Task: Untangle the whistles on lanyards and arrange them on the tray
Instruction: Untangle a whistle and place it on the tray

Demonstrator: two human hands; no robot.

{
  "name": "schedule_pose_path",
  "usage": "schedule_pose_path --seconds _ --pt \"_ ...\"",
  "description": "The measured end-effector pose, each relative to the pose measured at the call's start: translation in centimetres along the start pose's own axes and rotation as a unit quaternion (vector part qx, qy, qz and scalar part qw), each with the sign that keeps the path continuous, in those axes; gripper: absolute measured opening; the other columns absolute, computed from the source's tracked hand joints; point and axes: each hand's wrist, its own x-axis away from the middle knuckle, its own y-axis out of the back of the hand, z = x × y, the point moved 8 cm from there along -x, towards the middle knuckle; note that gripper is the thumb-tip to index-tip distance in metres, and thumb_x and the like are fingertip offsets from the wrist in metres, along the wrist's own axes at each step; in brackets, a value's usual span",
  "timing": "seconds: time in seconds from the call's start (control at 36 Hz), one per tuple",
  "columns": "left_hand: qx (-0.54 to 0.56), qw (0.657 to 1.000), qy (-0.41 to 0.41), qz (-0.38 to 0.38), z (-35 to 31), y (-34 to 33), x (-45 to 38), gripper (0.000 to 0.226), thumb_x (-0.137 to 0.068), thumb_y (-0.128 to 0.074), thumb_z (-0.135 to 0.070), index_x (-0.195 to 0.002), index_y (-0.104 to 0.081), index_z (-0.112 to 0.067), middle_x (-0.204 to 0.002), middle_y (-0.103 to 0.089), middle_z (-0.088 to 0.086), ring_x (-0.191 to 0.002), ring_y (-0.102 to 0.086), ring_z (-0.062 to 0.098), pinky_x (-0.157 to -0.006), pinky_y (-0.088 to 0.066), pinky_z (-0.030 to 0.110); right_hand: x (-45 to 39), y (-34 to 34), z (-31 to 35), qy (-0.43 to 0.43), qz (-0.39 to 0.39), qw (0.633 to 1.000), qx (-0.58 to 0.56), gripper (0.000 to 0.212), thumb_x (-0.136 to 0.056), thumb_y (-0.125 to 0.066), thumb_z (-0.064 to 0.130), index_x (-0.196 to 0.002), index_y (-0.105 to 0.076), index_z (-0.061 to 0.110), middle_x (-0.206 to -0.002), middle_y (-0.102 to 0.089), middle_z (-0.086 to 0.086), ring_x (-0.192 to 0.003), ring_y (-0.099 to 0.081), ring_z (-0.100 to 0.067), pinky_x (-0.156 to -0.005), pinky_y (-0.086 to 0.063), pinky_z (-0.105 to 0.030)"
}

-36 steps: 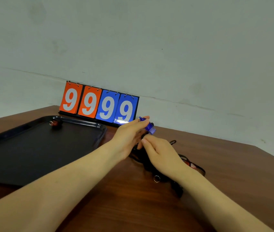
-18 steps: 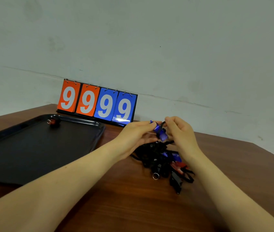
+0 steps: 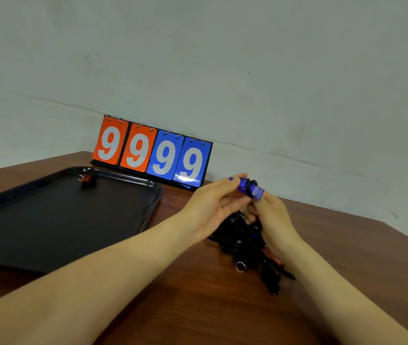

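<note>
The blue whistle (image 3: 247, 188) is raised above the tangled lanyards (image 3: 245, 242), its long axis running ten to four o'clock. The left hand (image 3: 212, 205) pinches its ten o'clock end; the right hand (image 3: 270, 215) pinches the four o'clock end from beneath. The tray (image 3: 148, 215) lies at nine o'clock, nearer the left hand.

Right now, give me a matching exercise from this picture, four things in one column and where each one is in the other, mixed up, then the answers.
Things:
1. blue whistle
2. red whistle
3. tangle of lanyards
4. scoreboard

Places:
A. on the table under the hands
B. standing against the wall behind the tray
C. held up between both hands
D. in the tray's far corner

Pairs: 1-C, 2-D, 3-A, 4-B
</note>
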Motion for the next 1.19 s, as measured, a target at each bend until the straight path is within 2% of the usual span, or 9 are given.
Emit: schedule_pose_path --seconds 0.17,0.25,0.36,0.44,0.61,0.72,0.86,1.03,1.19 --pt "-0.097 0.994 -0.012 -0.050 -0.2 1.0 -0.1 0.020 -0.097 -0.054 -0.016 -0.109 -0.070 -0.016 -0.088 -0.074 -0.001 -0.076 -0.065 0.007 -0.063 -0.050 0.017 0.3 -1.3 -0.2 0.014 0.012 0.998 0.055 0.027 -0.101 -0.042 0.018 -0.077 -0.054 0.020 -0.049 -0.037 0.007 -0.041 -0.034 -0.011 -0.044 -0.032 -0.023" --pt "-0.151 0.984 -0.013 -0.099 -0.2 2.2 -0.1 0.018 -0.096 -0.056 -0.020 -0.104 -0.072 -0.022 -0.077 -0.069 -0.007 -0.070 -0.050 0.007 -0.060 -0.036 0.019 0.5 -2.1 -0.1 0.056 0.031 0.981 0.186 0.032 -0.101 -0.041 0.019 -0.071 -0.050 0.021 -0.053 -0.042 0.010 -0.044 -0.037 -0.003 -0.050 -0.030 -0.021" --pt "-0.235 0.964 -0.055 -0.111 -0.9 2.6 -0.2 0.020 -0.096 -0.055 -0.022 -0.109 -0.069 -0.028 -0.072 -0.065 -0.016 -0.065 -0.055 0.002 -0.063 -0.043 0.017 1.4 -3.6 0.7 0.104 0.086 0.942 0.309 0.024 -0.103 -0.038 0.021 -0.089 -0.057 0.024 -0.069 -0.052 0.012 -0.062 -0.051 0.002 -0.058 -0.036 -0.014" --pt "-0.313 0.936 -0.108 -0.116 -1.8 2.3 -0.2 0.025 -0.096 -0.055 -0.019 -0.116 -0.067 -0.028 -0.096 -0.067 -0.012 -0.088 -0.064 0.003 -0.073 -0.054 0.015 2.0 -4.2 1.8 0.168 0.108 0.913 0.356 0.026 -0.102 -0.039 0.022 -0.112 -0.062 0.016 -0.090 -0.066 0.005 -0.078 -0.059 -0.007 -0.071 -0.047 -0.027" --pt "-0.346 0.919 -0.127 -0.139 -2.5 2.6 -0.2 0.021 -0.096 -0.056 -0.023 -0.110 -0.069 -0.032 -0.100 -0.069 -0.003 -0.094 -0.066 0.009 -0.089 -0.054 0.030 1.8 -1.8 4.3 0.149 0.028 0.977 0.147 0.027 -0.099 -0.046 0.017 -0.078 -0.064 0.019 -0.048 -0.049 0.021 -0.047 -0.045 0.001 -0.053 -0.029 -0.013" --pt "-0.327 0.930 -0.105 -0.134 -2.5 2.7 -0.3 0.022 -0.097 -0.056 -0.021 -0.114 -0.068 -0.025 -0.112 -0.069 0.002 -0.101 -0.066 0.014 -0.091 -0.055 0.033 0.9 0.8 3.9 0.071 -0.033 0.997 -0.025 0.030 -0.098 -0.048 0.018 -0.069 -0.057 0.014 -0.050 -0.028 0.005 -0.043 -0.022 -0.009 -0.046 -0.017 -0.025" --pt "-0.283 0.953 -0.077 -0.070 -1.5 1.2 -0.2 0.018 -0.096 -0.056 -0.017 -0.107 -0.069 -0.023 -0.109 -0.070 0.005 -0.085 -0.068 0.009 -0.079 -0.056 0.022 0.1 2.5 3.0 0.040 -0.067 0.991 -0.111 0.030 -0.100 -0.046 0.021 -0.074 -0.057 0.012 -0.048 -0.027 0.008 -0.042 -0.019 -0.009 -0.043 -0.015 -0.024" --pt "-0.176 0.982 -0.060 -0.022 -0.6 0.0 0.0 0.018 -0.096 -0.054 -0.012 -0.107 -0.069 -0.012 -0.103 -0.068 0.008 -0.078 -0.066 0.009 -0.076 -0.056 0.021 -0.5 2.8 1.8 0.012 -0.072 0.988 -0.136 0.028 -0.100 -0.047 0.021 -0.076 -0.057 0.010 -0.048 -0.027 0.008 -0.042 -0.019 -0.009 -0.044 -0.015 -0.025" --pt "-0.064 0.996 -0.056 -0.012 -0.7 -0.3 0.0 0.020 -0.098 -0.050 -0.010 -0.106 -0.068 -0.007 -0.093 -0.073 0.006 -0.080 -0.069 0.012 -0.077 -0.057 0.022 -0.1 1.0 1.3 0.001 -0.035 0.999 -0.017 0.033 -0.098 -0.043 0.009 -0.072 -0.061 0.017 -0.042 -0.030 0.009 -0.039 -0.023 -0.007 -0.039 -0.020 -0.018"
